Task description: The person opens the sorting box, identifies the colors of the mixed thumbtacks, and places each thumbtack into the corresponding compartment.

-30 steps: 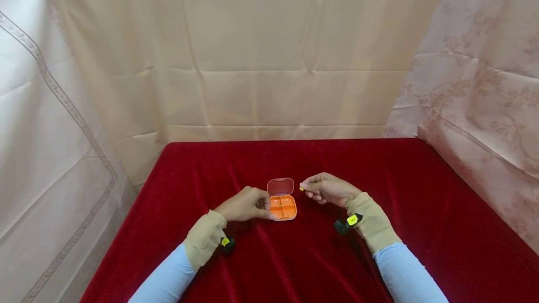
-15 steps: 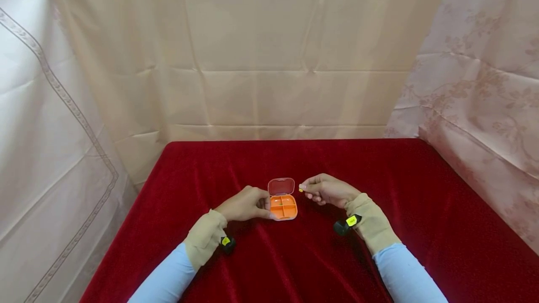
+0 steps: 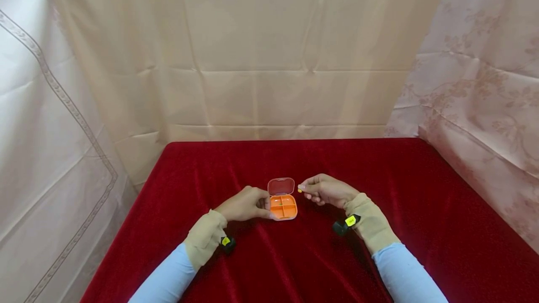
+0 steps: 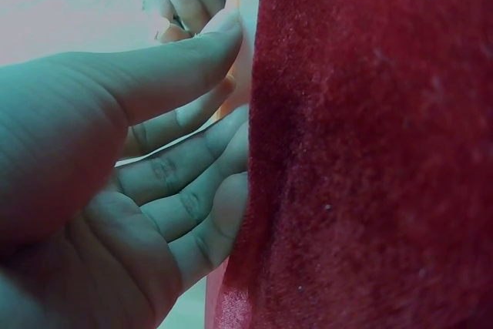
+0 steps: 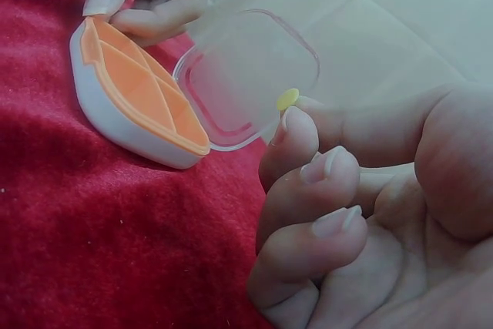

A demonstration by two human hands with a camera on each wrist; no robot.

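Observation:
An orange and white pill box (image 3: pixel 288 218) lies on the red cloth, its clear lid (image 3: pixel 280 186) standing up at the back. Thin walls split its orange inside into several compartments, and a tiny green spot shows in a back one. My left hand (image 3: pixel 244 205) grips the box's left side, thumb at the near corner. A small yellow pill (image 5: pixel 287 99) is pinched between the thumb and index fingertip of my right hand (image 3: pixel 328 190). That hand hovers just right of the lid, its other fingers curled in the right wrist view.
Red velvet cloth (image 3: pixel 370 167) covers the whole table, with soft folds in front of the box. A beige curtain (image 3: pixel 252 60) hangs behind the far edge. Pale drapes flank both sides. Each wrist carries a strapped black camera (image 3: pixel 341 227).
My right hand has drifted slightly left with the yellow pill, closer to the lid. The left hand and the pill box have stayed in place.

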